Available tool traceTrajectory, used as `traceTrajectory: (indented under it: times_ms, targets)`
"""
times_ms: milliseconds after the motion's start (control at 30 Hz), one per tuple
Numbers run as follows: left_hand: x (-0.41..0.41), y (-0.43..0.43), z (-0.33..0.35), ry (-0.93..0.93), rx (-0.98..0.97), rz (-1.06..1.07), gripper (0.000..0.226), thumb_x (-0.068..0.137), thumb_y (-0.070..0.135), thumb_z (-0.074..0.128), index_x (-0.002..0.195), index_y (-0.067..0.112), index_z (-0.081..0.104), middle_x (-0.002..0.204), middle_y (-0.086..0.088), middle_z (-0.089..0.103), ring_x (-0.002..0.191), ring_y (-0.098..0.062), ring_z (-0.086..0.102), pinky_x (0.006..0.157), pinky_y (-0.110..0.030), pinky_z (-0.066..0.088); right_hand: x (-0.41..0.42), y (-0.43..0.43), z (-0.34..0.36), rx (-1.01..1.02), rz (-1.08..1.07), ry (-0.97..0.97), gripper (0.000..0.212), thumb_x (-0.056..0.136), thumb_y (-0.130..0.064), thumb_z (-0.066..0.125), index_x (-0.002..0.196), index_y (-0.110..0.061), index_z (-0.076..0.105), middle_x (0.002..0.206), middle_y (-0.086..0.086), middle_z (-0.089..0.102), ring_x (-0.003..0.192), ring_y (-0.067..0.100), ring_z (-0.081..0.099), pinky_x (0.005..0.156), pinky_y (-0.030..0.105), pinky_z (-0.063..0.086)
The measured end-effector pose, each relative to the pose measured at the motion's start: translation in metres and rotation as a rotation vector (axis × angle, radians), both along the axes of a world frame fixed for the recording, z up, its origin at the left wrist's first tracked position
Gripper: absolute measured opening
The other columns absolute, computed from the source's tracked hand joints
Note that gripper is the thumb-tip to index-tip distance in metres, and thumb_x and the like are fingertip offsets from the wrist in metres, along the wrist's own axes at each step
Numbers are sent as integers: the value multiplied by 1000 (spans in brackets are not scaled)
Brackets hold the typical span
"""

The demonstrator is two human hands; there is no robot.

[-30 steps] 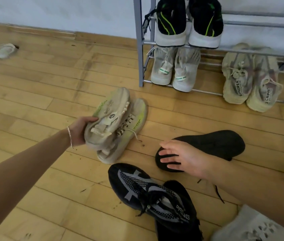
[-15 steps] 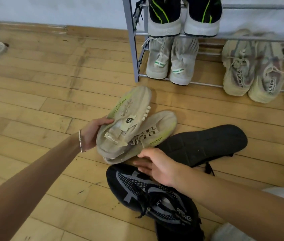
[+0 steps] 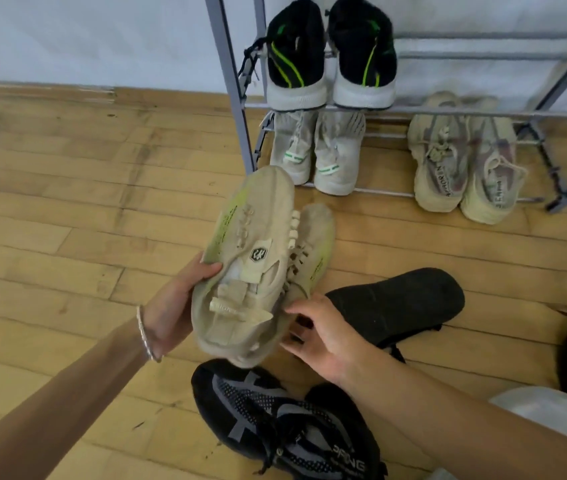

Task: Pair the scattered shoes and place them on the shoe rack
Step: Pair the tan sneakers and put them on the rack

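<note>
— What has moved since a second ago?

— Head view: the right hand [image 3: 323, 337] has left the upturned black shoe [image 3: 396, 303] and come to the beige shoes [image 3: 251, 271], which have swung from slanting to nearly straight ahead.

— Which way do they point?

— Toes away, towards the shoe rack [image 3: 230, 81], and heels towards the person. Their long axis runs from the hands to the rack's left post. They are side by side, held above the wooden floor [image 3: 67, 237].

— And the hands?

— The left hand [image 3: 174, 306] grips the upper shoe's side, thumb over the collar. The right pinches the lower shoe's heel with thumb and curled fingers.

— Materials?

— Soft, worn knit with yellow-green edges, flat laces and a dark hexagonal badge. Below lies a black mesh sneaker [image 3: 275, 414] with grey straps.
</note>
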State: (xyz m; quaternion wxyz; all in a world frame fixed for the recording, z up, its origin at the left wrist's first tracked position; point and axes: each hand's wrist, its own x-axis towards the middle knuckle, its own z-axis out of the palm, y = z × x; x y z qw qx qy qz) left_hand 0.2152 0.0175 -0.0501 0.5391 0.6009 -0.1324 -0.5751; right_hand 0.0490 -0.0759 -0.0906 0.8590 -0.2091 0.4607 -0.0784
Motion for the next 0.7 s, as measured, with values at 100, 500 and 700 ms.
traceTrajectory:
  times_ms: [100, 500, 700]
  targets:
    - [-28, 0, 10, 146, 1, 55, 42, 79, 28, 52, 111, 4, 64, 91, -11, 75, 73, -24, 72, 62, -35, 56, -30, -18, 17, -130, 13, 4, 36, 80, 10, 60, 106, -14, 52, 103, 11, 60, 97, 25, 61, 73, 35, 54]
    - [-121, -5, 46, 286, -25, 48, 43, 77, 31, 49, 103, 3, 68, 92, -15, 74, 74, -25, 72, 73, -39, 45, -128, -8, 76, -402, -48, 102, 47, 70, -10, 75, 111, -24, 57, 104, 9, 62, 94, 25, 59, 75, 40, 43]
    - [-141, 7, 69, 208, -74, 56, 51, 79, 35, 49, 120, 8, 60, 105, -13, 71, 85, -25, 69, 78, -38, 48, -143, 8, 98, -364, -118, -12, 44, 78, -6, 68, 116, -24, 56, 114, 11, 67, 103, 28, 59, 98, 51, 43]
